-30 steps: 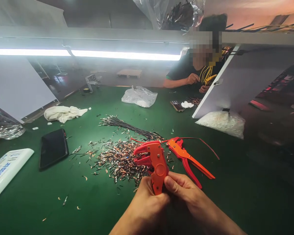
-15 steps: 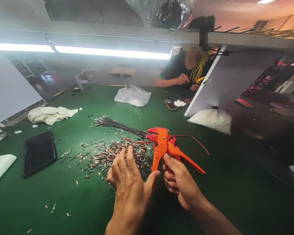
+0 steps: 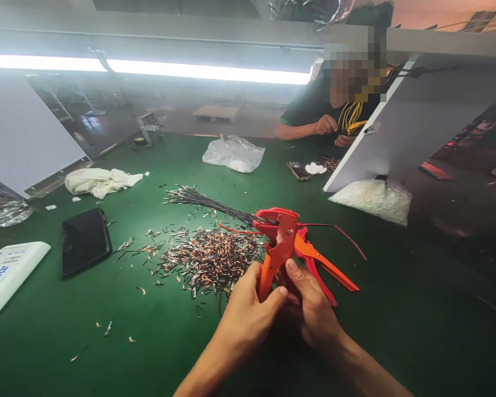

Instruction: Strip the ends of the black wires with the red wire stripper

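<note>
- Apparently positioning orange-red stripping pliers point(image 3: 287, 234), grasped in left hand point(image 3: 248, 311) and right hand point(image 3: 314, 309).
- Next, likely steady the grip, clear of black wires point(image 3: 215, 204) at far left.

Two orange-red tools point(image 3: 286, 237) point(image 3: 330, 268), one wire bundle point(image 3: 215, 204)

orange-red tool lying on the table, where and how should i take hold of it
Probably around both handles, coming from the right: the lying tool's orange handle and red handle spread apart toward the near right, while its head end is partly hidden behind the held tool.
</note>
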A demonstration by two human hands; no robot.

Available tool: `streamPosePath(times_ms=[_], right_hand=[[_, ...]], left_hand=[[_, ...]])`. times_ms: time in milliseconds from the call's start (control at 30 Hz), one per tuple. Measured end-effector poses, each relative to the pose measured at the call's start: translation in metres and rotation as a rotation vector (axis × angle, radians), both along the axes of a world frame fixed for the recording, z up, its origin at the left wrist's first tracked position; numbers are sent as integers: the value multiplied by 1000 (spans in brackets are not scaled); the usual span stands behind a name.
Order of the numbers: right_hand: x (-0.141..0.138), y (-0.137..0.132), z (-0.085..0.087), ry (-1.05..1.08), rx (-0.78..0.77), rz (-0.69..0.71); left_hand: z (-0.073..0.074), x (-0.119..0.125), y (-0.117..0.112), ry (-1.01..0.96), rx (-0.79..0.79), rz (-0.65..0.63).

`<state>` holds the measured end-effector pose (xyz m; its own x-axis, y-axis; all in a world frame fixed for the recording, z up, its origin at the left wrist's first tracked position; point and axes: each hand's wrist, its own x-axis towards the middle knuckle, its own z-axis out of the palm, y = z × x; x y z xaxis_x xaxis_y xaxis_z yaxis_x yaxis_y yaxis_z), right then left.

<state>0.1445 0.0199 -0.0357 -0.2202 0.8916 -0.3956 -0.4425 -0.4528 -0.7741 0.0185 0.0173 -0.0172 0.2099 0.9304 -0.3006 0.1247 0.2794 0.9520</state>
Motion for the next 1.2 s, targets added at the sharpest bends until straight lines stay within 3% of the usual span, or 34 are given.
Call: streamPosePath(times_ms=[133, 233, 367, 467, 667, 800, 867, 967, 1033, 1100, 1200], right_hand=[[-5, -5, 3, 61, 93, 58], [-8, -10, 7, 96, 165, 148], [-4, -16, 17, -32, 197, 270], [5, -17, 27, -133, 207, 332], [14, -9, 32, -287, 175, 428], [10, -3, 25, -247, 122, 401], [8, -2, 22, -199, 126, 363], [6, -5, 18, -180, 255, 280], [2, -9, 15, -200, 316, 193], [-6, -15, 11, -225, 353, 89], [-17, -26, 5, -317, 361, -12]], left_hand=[[2, -10, 0, -313, -280, -152], [7, -12, -6, -465, -394, -144], [18, -8, -13, -674, -485, -120], [19, -6, -15, -704, -518, -96], [1, -2, -15, -659, -494, -55], [-2, -1, -15, -771, -477, 20], [0, -6, -15, -811, -474, -20], [4, -12, -17, -819, -535, -100], [5, -12, -17, -705, -470, -7], [2, -8, -18, -510, -307, 177], [-10, -4, -23, -325, -171, 338]])
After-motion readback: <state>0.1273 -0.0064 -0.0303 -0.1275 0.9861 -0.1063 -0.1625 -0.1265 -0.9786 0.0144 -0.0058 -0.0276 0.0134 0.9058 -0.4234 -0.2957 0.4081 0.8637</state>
